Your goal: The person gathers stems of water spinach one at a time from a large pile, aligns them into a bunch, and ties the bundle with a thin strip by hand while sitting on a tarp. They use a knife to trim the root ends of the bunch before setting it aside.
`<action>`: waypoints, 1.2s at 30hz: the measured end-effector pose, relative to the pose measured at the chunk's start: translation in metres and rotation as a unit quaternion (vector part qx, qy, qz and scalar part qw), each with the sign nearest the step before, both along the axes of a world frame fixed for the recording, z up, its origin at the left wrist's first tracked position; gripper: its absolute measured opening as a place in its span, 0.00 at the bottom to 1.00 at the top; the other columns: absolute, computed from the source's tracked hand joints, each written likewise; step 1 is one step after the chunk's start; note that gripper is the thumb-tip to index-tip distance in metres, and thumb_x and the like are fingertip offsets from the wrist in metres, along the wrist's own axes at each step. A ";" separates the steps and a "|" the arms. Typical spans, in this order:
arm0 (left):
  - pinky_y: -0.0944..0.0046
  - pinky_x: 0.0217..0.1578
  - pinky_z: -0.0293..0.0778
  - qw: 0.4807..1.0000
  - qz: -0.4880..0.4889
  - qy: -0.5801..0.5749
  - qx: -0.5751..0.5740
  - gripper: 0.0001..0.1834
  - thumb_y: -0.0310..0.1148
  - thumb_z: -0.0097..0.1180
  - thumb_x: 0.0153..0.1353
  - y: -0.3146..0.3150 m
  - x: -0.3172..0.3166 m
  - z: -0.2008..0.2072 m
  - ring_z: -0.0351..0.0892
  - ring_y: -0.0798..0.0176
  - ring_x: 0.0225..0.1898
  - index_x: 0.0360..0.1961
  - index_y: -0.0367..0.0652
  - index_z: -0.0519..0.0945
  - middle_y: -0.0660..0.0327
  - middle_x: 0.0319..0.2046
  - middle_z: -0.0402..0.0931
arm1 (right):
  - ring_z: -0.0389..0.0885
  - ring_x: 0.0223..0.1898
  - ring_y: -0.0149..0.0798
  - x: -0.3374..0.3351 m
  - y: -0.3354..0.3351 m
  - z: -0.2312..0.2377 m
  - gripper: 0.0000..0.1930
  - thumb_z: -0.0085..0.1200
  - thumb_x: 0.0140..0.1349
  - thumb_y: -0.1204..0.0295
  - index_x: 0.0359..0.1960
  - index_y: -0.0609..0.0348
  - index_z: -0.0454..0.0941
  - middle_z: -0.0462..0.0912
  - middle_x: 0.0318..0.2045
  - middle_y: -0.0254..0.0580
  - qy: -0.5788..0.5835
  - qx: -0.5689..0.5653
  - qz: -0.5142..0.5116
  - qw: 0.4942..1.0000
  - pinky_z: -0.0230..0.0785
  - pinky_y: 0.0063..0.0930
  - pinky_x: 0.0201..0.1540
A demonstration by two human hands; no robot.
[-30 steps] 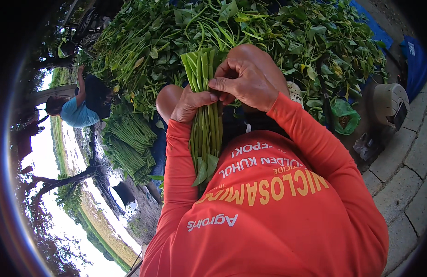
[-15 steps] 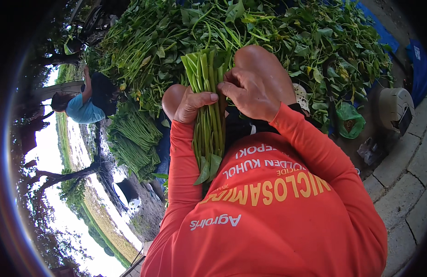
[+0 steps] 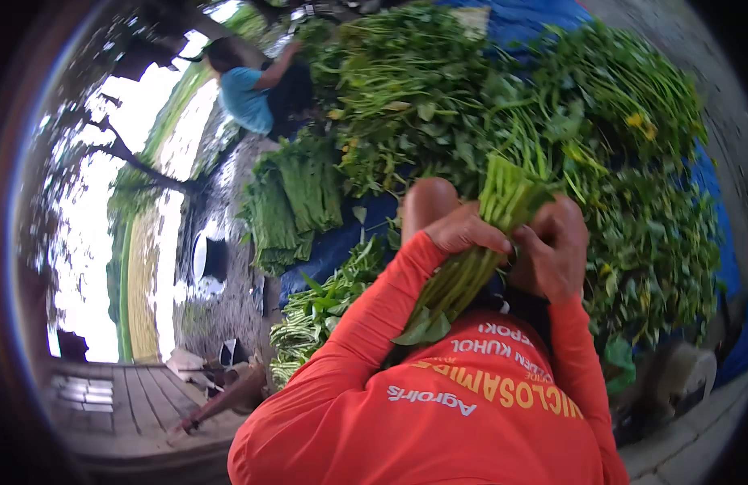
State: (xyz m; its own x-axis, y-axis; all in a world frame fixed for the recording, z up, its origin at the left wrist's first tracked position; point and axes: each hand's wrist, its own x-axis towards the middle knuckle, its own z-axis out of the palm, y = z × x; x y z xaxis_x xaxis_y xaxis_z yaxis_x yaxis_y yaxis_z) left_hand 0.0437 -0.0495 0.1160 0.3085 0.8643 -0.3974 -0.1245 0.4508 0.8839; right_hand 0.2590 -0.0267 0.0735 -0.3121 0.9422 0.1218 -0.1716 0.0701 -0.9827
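Note:
My left hand (image 3: 467, 231) is wrapped round a bunch of water spinach (image 3: 463, 275), its thumb lying across the thick green stems. The cut ends fan out above my grip, and a few leaves hang at the lower end against my red shirt. Close against the right side of the bunch, my right hand (image 3: 553, 257) is closed, thumb and fingers pinched together. What lies in that pinch is too blurred and hidden to tell. Both hands are between my bent knees.
Loose leafy greens (image 3: 648, 202) are heaped ahead and right on a blue tarp (image 3: 527, 20). Tied-looking bundles (image 3: 297, 194) lie to the left, more stems (image 3: 317, 315) nearer. A person in a blue shirt (image 3: 244, 97) sits far left. A green plastic bag (image 3: 619, 360) is at right.
The view has swung left, so my hands and the bunch appear farther right and lower. The bunch now tilts. Both hands stay at it, the left still gripping.

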 end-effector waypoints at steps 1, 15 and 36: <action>0.61 0.39 0.82 0.999 -0.015 0.028 0.044 0.23 0.25 0.70 0.52 0.001 0.004 0.007 0.87 0.61 0.36 0.52 0.37 0.82 0.58 0.37 0.85 | 0.82 0.39 0.33 0.007 0.006 -0.008 0.18 0.68 0.62 0.73 0.51 0.65 0.80 0.84 0.41 0.42 -0.011 0.028 -0.018 0.999 0.74 0.29 0.43; 0.60 0.28 0.82 0.998 0.029 -0.031 0.053 0.23 0.27 0.74 0.49 -0.029 0.011 0.019 0.86 0.61 0.28 0.47 0.34 0.82 0.56 0.29 0.84 | 0.84 0.45 0.33 0.032 0.053 0.067 0.18 0.56 0.64 0.88 0.56 0.66 0.80 0.84 0.46 0.40 -0.103 0.264 0.111 0.953 0.76 0.28 0.52; 0.62 0.40 0.80 0.990 0.012 -0.058 0.126 0.31 0.27 0.75 0.46 -0.070 -0.003 0.025 0.84 0.66 0.38 0.55 0.40 0.83 0.63 0.39 0.86 | 0.83 0.42 0.35 0.041 0.103 0.088 0.13 0.52 0.79 0.75 0.60 0.67 0.77 0.84 0.47 0.44 -0.168 0.339 -0.176 0.909 0.80 0.30 0.46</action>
State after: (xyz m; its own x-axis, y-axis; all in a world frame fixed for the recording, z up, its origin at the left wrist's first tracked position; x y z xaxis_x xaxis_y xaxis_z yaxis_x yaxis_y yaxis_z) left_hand 0.0412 -0.1191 0.1411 0.3165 0.9395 -0.1306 -0.2395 0.2123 0.9474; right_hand 0.2998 0.0764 0.1614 -0.1332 0.7354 0.6644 0.2797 0.6710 -0.6866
